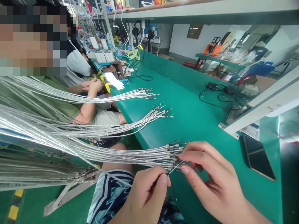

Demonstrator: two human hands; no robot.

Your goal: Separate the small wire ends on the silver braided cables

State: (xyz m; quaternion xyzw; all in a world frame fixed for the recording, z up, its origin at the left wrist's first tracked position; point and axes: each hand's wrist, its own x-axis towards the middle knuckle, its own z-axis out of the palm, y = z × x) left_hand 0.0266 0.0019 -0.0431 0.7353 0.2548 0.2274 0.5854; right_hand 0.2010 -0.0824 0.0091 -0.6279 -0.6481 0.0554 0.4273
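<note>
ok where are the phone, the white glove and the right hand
Phone (258, 158): head view, dark screen
White glove (112, 80): head view, broad middle part
Right hand (224, 175): head view, back of the hand

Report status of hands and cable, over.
Left hand pinching one cable near its end. Right hand at its splayed wires. Cable bundle close behind, possibly in the way.

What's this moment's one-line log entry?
left hand: pinching silvery slender cable | right hand: at thin multicoloured wires | nearby: silvery cable bundles, green table
</note>
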